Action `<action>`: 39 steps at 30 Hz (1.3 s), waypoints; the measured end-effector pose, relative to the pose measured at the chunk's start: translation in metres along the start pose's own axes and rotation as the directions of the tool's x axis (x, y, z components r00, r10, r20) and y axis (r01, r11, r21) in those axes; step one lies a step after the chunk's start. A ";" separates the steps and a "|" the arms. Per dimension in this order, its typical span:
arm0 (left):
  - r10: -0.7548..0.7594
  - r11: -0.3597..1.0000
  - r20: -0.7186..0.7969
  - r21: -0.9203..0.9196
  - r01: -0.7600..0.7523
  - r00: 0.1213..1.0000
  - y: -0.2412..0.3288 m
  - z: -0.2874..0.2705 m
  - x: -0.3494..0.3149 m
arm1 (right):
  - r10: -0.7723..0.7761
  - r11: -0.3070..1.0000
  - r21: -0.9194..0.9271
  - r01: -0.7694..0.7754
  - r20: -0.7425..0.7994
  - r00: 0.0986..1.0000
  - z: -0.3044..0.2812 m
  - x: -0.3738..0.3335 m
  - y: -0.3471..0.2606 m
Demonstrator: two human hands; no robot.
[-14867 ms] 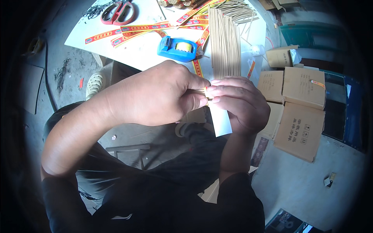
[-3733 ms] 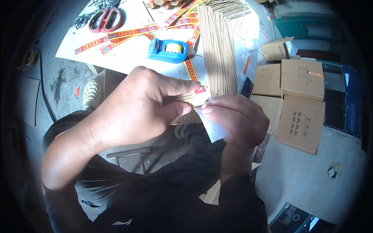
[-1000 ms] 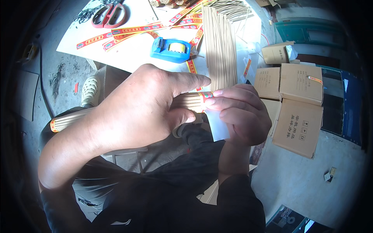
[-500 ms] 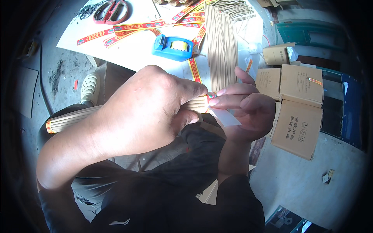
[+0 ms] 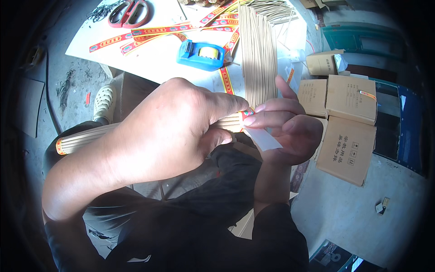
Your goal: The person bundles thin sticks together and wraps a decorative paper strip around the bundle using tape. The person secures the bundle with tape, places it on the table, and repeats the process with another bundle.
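Note:
A bundle of thin brown incense sticks (image 5: 89, 138) lies crosswise under my left forearm, with a red and yellow band around its left end. My left hand (image 5: 174, 127) is closed around the bundle near its right end, thumb below and index finger above. At that end a red paper label strip (image 5: 247, 116) wraps the sticks, and its white-backed tail (image 5: 264, 139) hangs down loose. My right hand (image 5: 292, 131) pinches the strip against the sticks with its fingertips, its little finger raised. Part of the bundle is hidden by my left hand and forearm.
On the white table (image 5: 154, 63) are a blue tape dispenser (image 5: 200, 55), red-handled scissors (image 5: 128, 13), several label strips (image 5: 156, 31) and a pile of loose incense sticks (image 5: 258, 54). Cardboard boxes (image 5: 346, 149) stand on the floor to the right.
The hands and the bundle have barely moved. The white-backed tail of the strip has shifted slightly downward and to the right.

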State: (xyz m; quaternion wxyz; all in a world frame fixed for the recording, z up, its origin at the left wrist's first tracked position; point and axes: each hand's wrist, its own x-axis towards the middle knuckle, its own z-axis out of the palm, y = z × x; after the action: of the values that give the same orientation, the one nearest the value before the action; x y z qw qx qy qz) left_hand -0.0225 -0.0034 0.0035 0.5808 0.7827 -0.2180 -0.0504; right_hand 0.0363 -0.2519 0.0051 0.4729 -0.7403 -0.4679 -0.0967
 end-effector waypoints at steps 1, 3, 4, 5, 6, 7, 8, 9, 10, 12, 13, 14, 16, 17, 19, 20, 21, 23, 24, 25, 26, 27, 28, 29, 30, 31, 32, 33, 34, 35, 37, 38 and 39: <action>0.008 1.000 -0.001 0.005 -0.008 1.000 0.000 0.000 0.000 | -0.009 1.000 -0.017 0.009 0.005 1.000 0.000 -0.001 -0.001; -0.004 1.000 -0.005 0.013 0.004 1.000 0.000 -0.001 -0.001 | -0.018 0.997 -0.078 0.022 0.056 0.998 -0.003 -0.002 -0.003; -0.023 1.000 -0.007 0.016 0.023 1.000 0.001 -0.001 -0.001 | -0.022 0.996 -0.084 0.027 0.061 0.998 -0.002 -0.003 -0.003; -0.039 0.999 -0.007 0.017 0.039 0.999 0.001 -0.001 -0.001 | -0.026 0.999 -0.046 0.027 0.025 0.999 0.002 -0.007 -0.001; -0.029 0.999 -0.008 0.022 0.029 1.000 0.001 0.000 -0.001 | -0.024 0.999 -0.029 0.025 0.010 1.000 0.002 -0.008 -0.002; -0.018 0.999 -0.009 0.028 0.019 1.000 0.000 0.000 0.000 | -0.023 1.000 -0.012 0.023 -0.004 1.000 0.003 -0.008 -0.002; -0.010 0.999 -0.011 0.033 0.010 1.000 -0.001 0.000 0.000 | -0.019 1.000 -0.013 0.019 0.004 1.000 0.003 -0.005 -0.004; 0.003 0.999 -0.023 0.039 -0.002 1.000 -0.002 0.001 -0.001 | -0.014 1.000 -0.025 0.014 0.008 1.000 0.003 -0.005 -0.004; 0.015 0.999 -0.035 0.044 -0.014 0.999 -0.002 0.002 -0.001 | -0.009 0.999 -0.038 0.009 0.011 1.000 0.004 -0.005 -0.005; 0.030 0.998 -0.044 0.064 -0.027 0.999 -0.002 0.002 -0.001 | 0.004 0.996 -0.085 -0.003 0.006 1.000 0.005 -0.006 -0.005; 0.030 0.997 -0.041 0.079 -0.027 0.999 -0.001 0.002 -0.001 | 0.004 0.996 -0.089 -0.003 0.008 1.000 0.004 -0.006 -0.005; 0.031 0.995 -0.039 0.093 -0.027 0.999 0.000 0.002 -0.002 | 0.004 0.996 -0.093 -0.003 0.010 1.000 0.004 -0.006 -0.005; 0.028 0.995 -0.027 0.098 -0.025 0.999 -0.001 0.003 -0.002 | 0.003 0.993 -0.118 0.000 0.023 1.000 0.003 -0.005 -0.005; 0.027 0.995 -0.019 0.100 -0.025 0.999 -0.001 0.003 -0.002 | 0.003 0.990 -0.140 0.002 0.034 0.999 0.001 -0.003 -0.005; 0.043 0.992 -0.026 0.118 -0.039 0.999 0.000 0.004 -0.002 | 0.009 0.986 -0.168 0.003 0.069 0.998 -0.002 0.001 -0.006; 0.048 0.991 -0.030 0.129 -0.043 0.998 -0.001 0.004 -0.002 | 0.013 0.986 -0.169 0.003 0.093 0.996 -0.004 0.003 -0.006; 0.051 0.988 -0.035 0.148 -0.045 0.998 -0.001 0.004 -0.003 | 0.016 0.985 -0.173 0.003 0.108 0.994 -0.004 0.003 -0.005; 0.062 0.982 -0.041 0.182 -0.054 0.997 -0.002 0.004 -0.003 | 0.022 0.982 -0.188 0.002 0.128 0.991 -0.004 0.003 -0.004; 0.067 0.980 -0.045 0.189 -0.057 0.997 -0.002 0.004 -0.003 | 0.020 0.981 -0.195 0.005 0.127 0.992 -0.004 0.003 -0.003; 0.071 0.979 -0.050 0.196 -0.060 0.996 -0.002 0.004 -0.003 | 0.018 0.979 -0.202 0.008 0.126 0.992 -0.004 0.002 -0.003; 0.073 0.977 -0.055 0.204 -0.060 0.996 -0.002 0.005 -0.003 | 0.008 0.979 -0.202 0.016 0.118 0.993 -0.003 0.001 0.000; 0.081 0.977 -0.054 0.204 -0.069 0.995 -0.003 0.006 -0.003 | 0.013 0.980 -0.201 0.010 0.111 0.994 -0.002 0.001 0.000; 0.090 0.976 -0.054 0.203 -0.077 0.994 -0.004 0.006 -0.003 | 0.018 0.980 -0.200 0.003 0.104 0.994 -0.001 0.000 0.000; 0.098 0.976 -0.055 0.203 -0.085 0.994 -0.005 0.007 -0.003 | 0.038 0.981 -0.196 -0.018 0.100 0.994 0.000 -0.001 -0.001; 0.088 0.973 -0.052 0.218 -0.074 0.995 -0.004 0.006 -0.003 | 0.052 0.982 -0.185 -0.033 0.097 0.994 0.001 -0.002 -0.001; 0.078 0.970 -0.049 0.233 -0.064 0.996 -0.002 0.006 -0.004 | 0.066 0.983 -0.175 -0.049 0.094 0.993 0.001 -0.003 -0.001; 0.069 0.967 -0.047 0.247 -0.055 0.997 -0.002 0.005 -0.004 | 0.075 0.985 -0.159 -0.059 0.094 0.993 0.001 -0.005 0.002; 0.083 0.967 -0.057 0.248 -0.067 0.995 -0.002 0.006 -0.004 | 0.082 0.986 -0.153 -0.066 0.101 0.992 0.000 -0.005 0.002; 0.098 0.965 -0.068 0.249 -0.079 0.993 -0.003 0.006 -0.005 | 0.089 0.986 -0.148 -0.073 0.107 0.990 0.000 -0.005 0.002; 0.111 0.964 -0.078 0.251 -0.089 0.991 -0.005 0.008 -0.005 | 0.094 0.986 -0.150 -0.075 0.120 0.988 -0.001 -0.005 0.002; 0.132 0.956 -0.073 0.272 -0.108 0.989 -0.008 0.010 -0.006 | 0.136 0.983 -0.144 -0.117 0.127 0.983 -0.001 -0.005 0.000; 0.143 0.952 -0.070 0.283 -0.117 0.987 -0.009 0.010 -0.006 | 0.173 0.978 -0.136 -0.156 0.121 0.978 0.001 -0.005 -0.003; 0.144 0.948 -0.064 0.295 -0.119 0.988 -0.009 0.011 -0.006 | 0.203 0.974 -0.125 -0.187 0.123 0.971 0.001 -0.005 -0.004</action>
State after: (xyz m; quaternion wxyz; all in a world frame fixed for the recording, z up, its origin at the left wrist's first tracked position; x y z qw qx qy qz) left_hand -0.0286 -0.0087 -0.0095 0.4706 0.8445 -0.2498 0.0542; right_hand 0.0303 -0.2537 0.0037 0.4048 -0.8131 -0.4175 -0.0257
